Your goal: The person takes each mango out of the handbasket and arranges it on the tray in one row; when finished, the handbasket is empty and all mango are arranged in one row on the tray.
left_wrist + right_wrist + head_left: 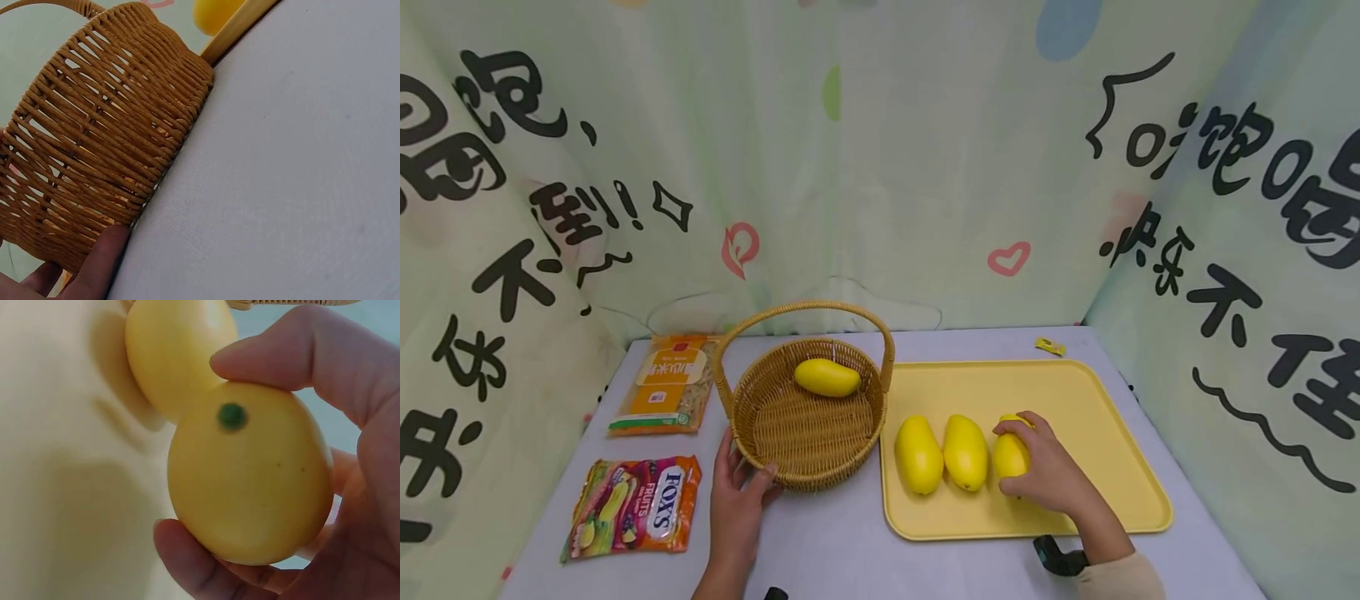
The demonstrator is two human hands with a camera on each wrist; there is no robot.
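My right hand [1037, 467] grips a yellow mango [250, 475] at the tray's middle, thumb on one side and fingers round the other. In the right wrist view, a green stem spot shows on its end. Left of it, two more mangoes [919, 455] [966, 452] lie side by side on the yellow tray [1097, 417]. A round wicker basket [808, 429] with a tall handle stands left of the tray, one mango [827, 377] inside against its far wall. My left hand [737, 492] holds the basket's near left side, its digits against the woven wall [100, 137].
At the left lie an orange-and-clear food packet [662, 387] and, nearer, a colourful FOX'S fruit candy bag [634, 507]. A small yellow wrapper [1050, 346] lies behind the tray. Printed curtains [880, 167] enclose the white table [835, 550] at the back and sides.
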